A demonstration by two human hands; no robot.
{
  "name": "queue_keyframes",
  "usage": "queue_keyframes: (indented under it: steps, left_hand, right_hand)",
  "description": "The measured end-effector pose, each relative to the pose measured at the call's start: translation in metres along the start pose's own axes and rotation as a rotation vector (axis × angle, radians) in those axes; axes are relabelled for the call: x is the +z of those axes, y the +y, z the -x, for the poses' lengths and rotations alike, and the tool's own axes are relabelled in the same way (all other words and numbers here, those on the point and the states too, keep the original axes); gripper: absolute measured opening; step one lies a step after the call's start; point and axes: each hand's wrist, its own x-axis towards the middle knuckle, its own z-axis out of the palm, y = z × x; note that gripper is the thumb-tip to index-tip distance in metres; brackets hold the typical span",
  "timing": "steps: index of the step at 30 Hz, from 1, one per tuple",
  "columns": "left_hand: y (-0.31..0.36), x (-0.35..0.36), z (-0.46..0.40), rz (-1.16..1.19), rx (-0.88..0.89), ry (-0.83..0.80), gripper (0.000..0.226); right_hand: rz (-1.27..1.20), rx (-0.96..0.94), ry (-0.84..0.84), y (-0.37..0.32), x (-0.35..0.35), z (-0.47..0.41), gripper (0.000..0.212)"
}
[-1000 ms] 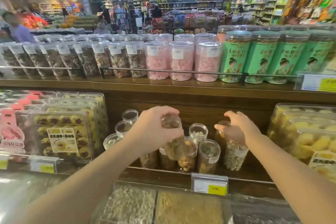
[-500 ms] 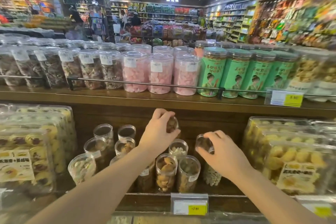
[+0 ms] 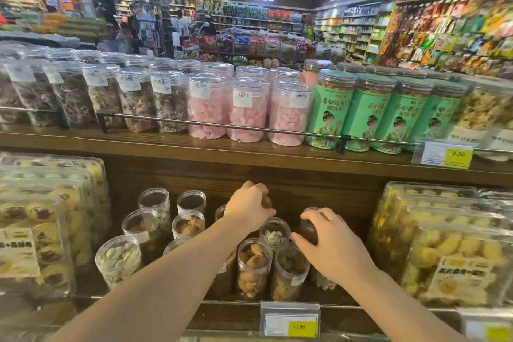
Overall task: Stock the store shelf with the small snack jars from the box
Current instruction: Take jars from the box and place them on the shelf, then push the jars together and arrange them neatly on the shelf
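Note:
Several small clear snack jars stand in rows on the lower wooden shelf. My left hand is deep in the shelf, closed over the lid of a small jar at the back of the group. My right hand grips the top of another small jar, which sits at the right end of the rows. Both held jars are mostly hidden by my fingers. The box is not in view.
Flat plastic pastry boxes flank the jars at left and right. The upper shelf carries tall jars behind a metal rail: dark, pink and green-labelled. Price tags hang on the shelf edges.
Both hands have pushed their jars further back and down into the lower shelf. The view has moved closer and tilted up.

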Motion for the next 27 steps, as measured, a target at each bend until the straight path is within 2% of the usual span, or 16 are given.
queue_keyframes:
  steps: [6, 10, 16, 22, 27]
  left_hand:
    - [-0.001, 0.005, -0.004, -0.065, -0.033, -0.022, 0.059]
    - [-0.004, -0.013, 0.019, -0.015, -0.010, -0.043, 0.057]
    - [-0.033, -0.070, 0.108, 0.029, -0.008, 0.053, 0.041]
    - [-0.096, -0.111, 0.224, 0.049, -0.112, 0.145, 0.025]
    - [-0.146, -0.143, 0.283, 0.050, -0.179, 0.169, 0.022]
  right_hand:
    - [0.023, -0.005, 0.015, -0.008, 0.003, 0.008, 0.053]
    - [0.042, -0.040, 0.013, -0.018, 0.001, 0.017, 0.051]
    - [0.065, -0.062, -0.040, -0.039, -0.005, 0.034, 0.053]
    - [0.080, -0.097, -0.085, -0.083, -0.002, 0.052, 0.057]
    - [0.065, -0.110, -0.130, -0.131, 0.011, 0.062, 0.059]
